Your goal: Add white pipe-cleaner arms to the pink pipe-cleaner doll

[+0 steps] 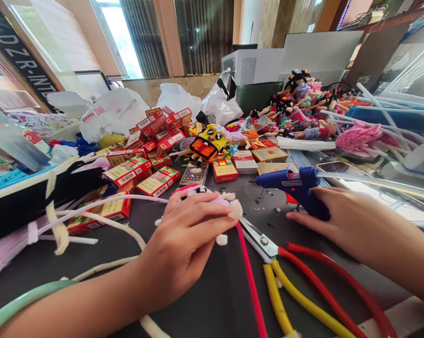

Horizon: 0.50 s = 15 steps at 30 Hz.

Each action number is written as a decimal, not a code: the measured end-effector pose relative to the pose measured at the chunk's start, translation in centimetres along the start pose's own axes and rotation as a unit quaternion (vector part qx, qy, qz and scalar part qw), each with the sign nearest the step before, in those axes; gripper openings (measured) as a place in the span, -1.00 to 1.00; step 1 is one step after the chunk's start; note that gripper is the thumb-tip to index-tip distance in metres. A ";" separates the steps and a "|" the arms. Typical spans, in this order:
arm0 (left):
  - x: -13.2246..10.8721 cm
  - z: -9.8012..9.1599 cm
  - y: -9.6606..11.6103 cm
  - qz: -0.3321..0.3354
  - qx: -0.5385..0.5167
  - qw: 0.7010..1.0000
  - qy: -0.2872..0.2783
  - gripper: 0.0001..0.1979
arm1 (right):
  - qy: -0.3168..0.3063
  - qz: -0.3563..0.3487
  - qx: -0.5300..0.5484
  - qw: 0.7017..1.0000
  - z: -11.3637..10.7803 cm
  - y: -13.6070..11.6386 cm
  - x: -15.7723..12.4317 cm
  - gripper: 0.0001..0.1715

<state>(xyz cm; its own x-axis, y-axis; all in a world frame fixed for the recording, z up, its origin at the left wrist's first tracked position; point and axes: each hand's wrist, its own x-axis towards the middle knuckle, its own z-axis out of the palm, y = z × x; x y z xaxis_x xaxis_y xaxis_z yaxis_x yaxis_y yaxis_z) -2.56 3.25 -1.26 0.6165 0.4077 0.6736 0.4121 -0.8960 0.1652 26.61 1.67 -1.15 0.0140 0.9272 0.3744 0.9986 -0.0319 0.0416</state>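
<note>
My left hand [189, 234] is closed over a small white and pink fuzzy doll [198, 189], which it mostly covers; the doll's dark eyes show above the fingers. A bright pink fuzzy stem [249, 272] runs from the doll toward the near edge. At the right, my right hand [342, 220] has its fingers around the handle of a blue glue gun [303, 185], whose nozzle points left. Between the hands lie red-handled scissors [264, 240], blades toward the doll, and a yellow-handled tool [303, 300] nearer to me.
Red cigarette boxes [129, 170] and a yellow figure [209, 142] stand beyond my hands. Fuzzy dolls [303, 112] are heaped at the back right. Cream stems [106, 220] curl at the left, near a black bundle [57, 188].
</note>
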 end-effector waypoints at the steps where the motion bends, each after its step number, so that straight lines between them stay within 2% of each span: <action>1: 0.0 0.0 0.0 0.000 -0.002 1.000 0.000 -0.61 | -0.011 0.010 0.011 1.000 -0.1 -0.2 0.3 -0.50; 6: 0.0 0.0 -0.1 -0.004 -0.007 1.000 0.000 -0.63 | -0.027 0.053 0.083 0.995 -0.7 -1.2 1.0 -0.49; 9: 0.0 0.1 -0.1 -0.004 -0.005 1.000 0.000 -0.62 | -0.031 0.055 0.156 0.986 -1.2 -1.8 0.7 -0.57; 11: 0.0 0.1 0.0 -0.007 -0.001 1.000 0.000 -0.62 | -0.035 0.042 0.246 0.968 -1.5 -1.9 0.3 -0.64; 15: 0.0 0.1 0.0 -0.019 0.009 1.000 -0.011 -0.63 | -0.034 0.004 0.407 0.913 -1.5 -1.5 -0.8 -0.78</action>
<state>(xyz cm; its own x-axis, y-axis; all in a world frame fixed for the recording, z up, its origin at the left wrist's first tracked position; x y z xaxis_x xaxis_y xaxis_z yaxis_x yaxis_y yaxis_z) -2.49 3.25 -1.30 0.6146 0.4460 0.6507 0.4483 -0.8762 0.1771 25.00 0.43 -0.12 -0.0027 0.9502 0.3118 0.7050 0.2229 -0.6732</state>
